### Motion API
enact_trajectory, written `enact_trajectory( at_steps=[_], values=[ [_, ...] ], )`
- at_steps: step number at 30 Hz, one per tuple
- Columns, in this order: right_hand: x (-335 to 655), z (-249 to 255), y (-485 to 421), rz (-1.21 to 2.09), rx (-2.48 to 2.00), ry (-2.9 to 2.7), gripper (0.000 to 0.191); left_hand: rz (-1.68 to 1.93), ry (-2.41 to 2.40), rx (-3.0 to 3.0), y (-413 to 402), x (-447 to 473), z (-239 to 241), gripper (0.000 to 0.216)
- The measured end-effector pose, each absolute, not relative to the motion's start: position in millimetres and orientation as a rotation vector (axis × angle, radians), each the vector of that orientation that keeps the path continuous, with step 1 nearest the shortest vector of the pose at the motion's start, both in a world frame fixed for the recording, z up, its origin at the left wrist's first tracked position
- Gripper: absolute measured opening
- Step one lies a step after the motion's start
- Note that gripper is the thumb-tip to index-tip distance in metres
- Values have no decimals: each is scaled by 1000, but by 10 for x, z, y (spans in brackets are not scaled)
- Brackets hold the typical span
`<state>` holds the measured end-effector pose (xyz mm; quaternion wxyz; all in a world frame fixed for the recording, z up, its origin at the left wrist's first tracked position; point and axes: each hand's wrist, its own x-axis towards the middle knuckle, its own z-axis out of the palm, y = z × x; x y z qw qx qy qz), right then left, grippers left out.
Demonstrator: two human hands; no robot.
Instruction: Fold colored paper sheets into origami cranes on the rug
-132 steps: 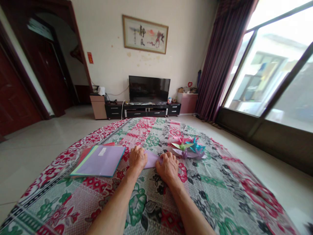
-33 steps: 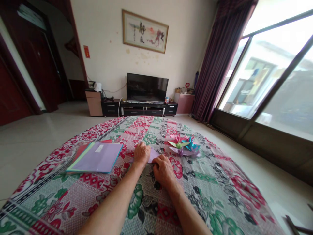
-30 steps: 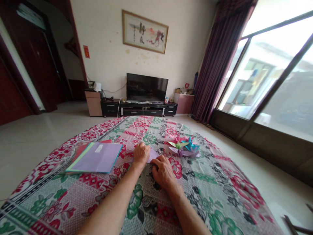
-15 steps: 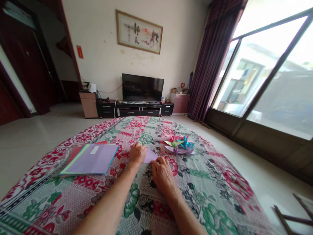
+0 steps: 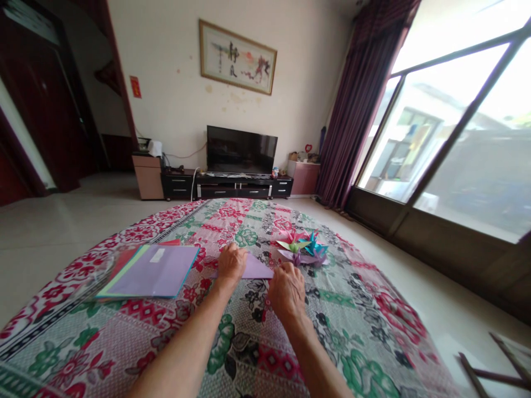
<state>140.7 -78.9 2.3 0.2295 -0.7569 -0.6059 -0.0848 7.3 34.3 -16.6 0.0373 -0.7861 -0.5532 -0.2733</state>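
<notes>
A sheet of purple paper, folded into a triangle, lies flat on the tablecloth between my hands. My left hand is closed, its fingers curled down onto the paper's left part and covering it. At the paper's right corner, my right hand is closed too, with fingers and thumb together at the tip. The undersides of both hands are hidden. Just beyond my right hand sits a cluster of folded paper cranes in pink, green, blue and purple.
To the left lies a stack of coloured paper sheets, purple on top, partly in a clear sleeve. A flowered tablecloth covers the round table. Farther off stand a television and its low cabinet; a wooden chair part shows at lower right.
My right hand has slid right along the paper's near edge to its corner, uncovering more of the triangle. My left hand stays in place. The view has shifted slightly.
</notes>
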Motion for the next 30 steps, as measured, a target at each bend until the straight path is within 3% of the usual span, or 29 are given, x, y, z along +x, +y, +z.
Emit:
enact_trajectory(
  at_steps=[6,17,22,26,30],
  values=[
    [1191,74,-306,35,-1951,-1733,48,-971,-1689,-2474,347,54,-162,26],
    [1365,43,-67,297,-1800,-1578,35,-1322,-1429,-2476,286,55,79,20],
    [1399,-50,-24,320,-1596,-1260,36,-2089,-1610,-2066,351,-76,97,52],
    [1365,-74,-6,278,-1449,-1122,34,-2847,-2032,-2209,407,-106,-14,57],
    [1360,-70,-8,301,-1351,-1077,35,-3410,-1933,-2178,381,-50,-53,45]
  ],
)
